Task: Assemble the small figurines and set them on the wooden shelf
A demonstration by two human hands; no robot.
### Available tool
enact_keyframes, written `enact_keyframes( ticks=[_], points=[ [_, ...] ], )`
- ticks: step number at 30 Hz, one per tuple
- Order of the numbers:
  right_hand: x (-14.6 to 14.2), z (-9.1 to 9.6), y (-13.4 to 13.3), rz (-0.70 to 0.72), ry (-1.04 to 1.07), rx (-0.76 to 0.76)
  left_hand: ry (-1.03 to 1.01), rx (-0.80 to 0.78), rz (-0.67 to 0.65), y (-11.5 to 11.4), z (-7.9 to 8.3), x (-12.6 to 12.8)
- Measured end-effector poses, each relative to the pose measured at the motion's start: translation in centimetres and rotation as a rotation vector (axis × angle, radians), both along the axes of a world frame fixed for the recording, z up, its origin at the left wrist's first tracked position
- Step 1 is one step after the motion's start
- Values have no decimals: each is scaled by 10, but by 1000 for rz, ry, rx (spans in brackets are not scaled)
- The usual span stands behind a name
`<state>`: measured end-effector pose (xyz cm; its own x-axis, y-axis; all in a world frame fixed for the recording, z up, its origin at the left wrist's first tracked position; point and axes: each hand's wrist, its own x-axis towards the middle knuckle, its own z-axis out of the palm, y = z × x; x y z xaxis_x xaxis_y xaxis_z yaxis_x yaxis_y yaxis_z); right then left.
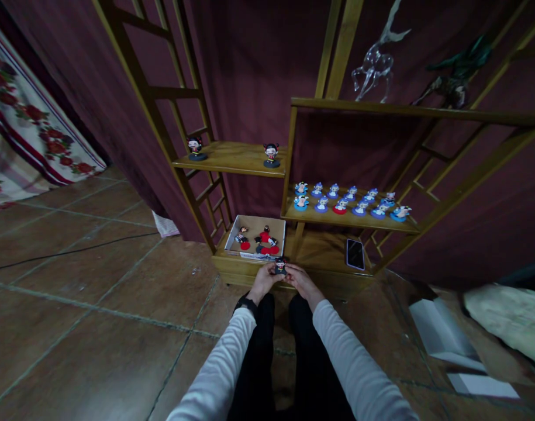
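Note:
Between my two hands is a small figurine (280,266) with black hair and a dark base, held upright in front of the lowest shelf. My left hand (264,280) grips it from the left, and my right hand (300,279) closes on its right side. Just beyond them sits an open cardboard box (249,221) with several red and black figurines lying inside. Two similar figurines stand on the upper left shelf (236,154): one figurine (196,148) at its left end, another figurine (271,155) near its right end.
Two rows of small blue and purple figures (350,200) occupy the right middle shelf. A phone (355,254) lies on the lowest shelf. A clear deer statue (375,67) and a dark statue (458,73) stand on top. White box pieces (445,330) are on the floor at right.

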<state>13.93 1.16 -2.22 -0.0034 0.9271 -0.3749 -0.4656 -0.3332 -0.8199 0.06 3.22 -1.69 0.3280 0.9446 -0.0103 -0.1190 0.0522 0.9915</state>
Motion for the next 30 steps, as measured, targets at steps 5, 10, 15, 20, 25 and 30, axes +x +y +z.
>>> enact_keyframes(
  ticks=[5, 10, 15, 20, 25, 30],
  points=[
    [-1, 1, -2, 7, -6, 9, 19, 33, 9, 1, -4, -1],
    [0, 0, -3, 37, 33, 29, 92, 91, 62, 5, -12, -2],
    [0, -1, -4, 46, 24, 30, 150, 116, 123, 6, -15, -2],
    [-1, 4, -6, 55, 22, 40, 175, 115, 166, 5, -14, -1],
    [-2, 6, -8, 43, 23, 43, 131, 78, 217, 2, -10, 2],
    [-4, 2, -6, -45, 6, 38, -7, -18, 128, 1, -5, 0]
  ],
)
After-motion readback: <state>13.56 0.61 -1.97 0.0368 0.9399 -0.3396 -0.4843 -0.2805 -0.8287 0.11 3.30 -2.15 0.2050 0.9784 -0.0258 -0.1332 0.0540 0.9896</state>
